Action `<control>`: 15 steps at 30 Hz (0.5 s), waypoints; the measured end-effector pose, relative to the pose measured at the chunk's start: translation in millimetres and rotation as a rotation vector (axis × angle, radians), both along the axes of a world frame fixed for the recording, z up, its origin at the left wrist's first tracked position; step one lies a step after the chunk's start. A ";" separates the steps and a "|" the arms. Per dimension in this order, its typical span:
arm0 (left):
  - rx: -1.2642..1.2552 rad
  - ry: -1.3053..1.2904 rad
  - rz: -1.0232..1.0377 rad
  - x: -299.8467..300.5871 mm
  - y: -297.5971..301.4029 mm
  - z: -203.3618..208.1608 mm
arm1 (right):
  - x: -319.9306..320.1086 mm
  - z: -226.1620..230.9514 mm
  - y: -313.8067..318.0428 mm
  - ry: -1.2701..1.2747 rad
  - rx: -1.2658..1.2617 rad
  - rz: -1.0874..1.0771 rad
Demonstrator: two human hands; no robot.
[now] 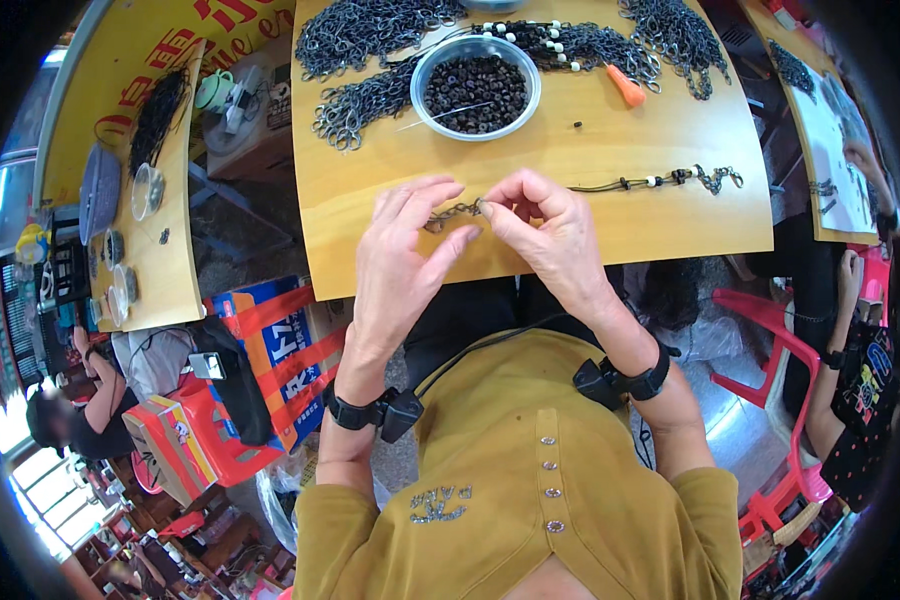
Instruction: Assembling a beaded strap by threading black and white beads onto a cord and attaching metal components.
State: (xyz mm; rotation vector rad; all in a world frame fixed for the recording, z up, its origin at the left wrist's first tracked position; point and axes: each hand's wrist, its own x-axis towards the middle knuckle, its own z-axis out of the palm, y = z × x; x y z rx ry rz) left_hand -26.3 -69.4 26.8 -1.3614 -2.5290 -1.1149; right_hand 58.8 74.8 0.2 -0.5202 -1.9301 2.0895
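Observation:
A dark cord bracelet with black and white beads [625, 184] lies across the wooden table in front of me, a metal clasp and chain at its right end. My right hand [553, 236] pinches the bracelet's left end between thumb and forefinger. From that pinch a short metal chain [457, 212] runs left toward my left hand [398, 245]. My left hand is held open beside the chain, thumb and fingers apart, with the chain's far end partly behind its fingers. Beyond both hands stands a clear round tub [417, 95] of dark beads, a thin needle lying across it.
Piles of metal chains [375, 40] and beaded cords [540, 42] cover the table's far side. An orange-handled tool [625, 86] and a loose bead [577, 125] lie right of the tub. Other people sit at tables on both sides. A pink plastic chair [785, 345] stands at right, boxes at left.

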 end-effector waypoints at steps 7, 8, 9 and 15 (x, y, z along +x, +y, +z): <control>0.320 -1.134 0.022 10.1 -4.1 -24.5 | 10.0 11.0 1.3 0.037 0.140 0.000; 0.377 -1.209 -0.018 10.9 -4.2 -28.5 | 12.0 14.0 2.8 0.010 0.140 0.018; 0.381 -1.220 -0.019 12.5 -2.2 -29.2 | 14.3 15.0 4.3 -0.018 0.139 0.035; 0.449 -1.371 -0.053 19.3 8.7 -27.7 | 12.9 5.9 1.6 0.017 0.061 -0.067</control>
